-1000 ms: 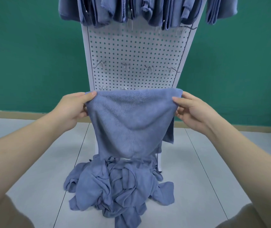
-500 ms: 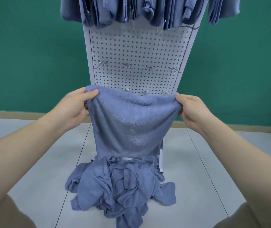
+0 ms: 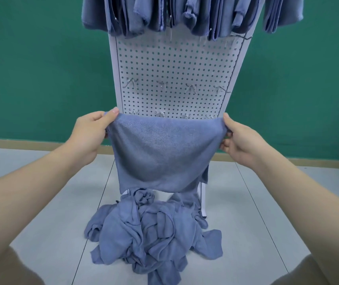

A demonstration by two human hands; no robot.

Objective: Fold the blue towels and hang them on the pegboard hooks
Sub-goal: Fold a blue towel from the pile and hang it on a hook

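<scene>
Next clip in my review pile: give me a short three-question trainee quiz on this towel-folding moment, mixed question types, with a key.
1. True or false: the left hand and right hand each pinch a top corner of the held towel.
2. Multiple choice: where is the pile of unfolded towels? A) on a hook B) on the floor at the foot of the pegboard C) draped over a forearm
3. Fill in: the middle row of hooks on the pegboard carries ___ towels.

Key: 1 true; 2 B; 3 no
</scene>
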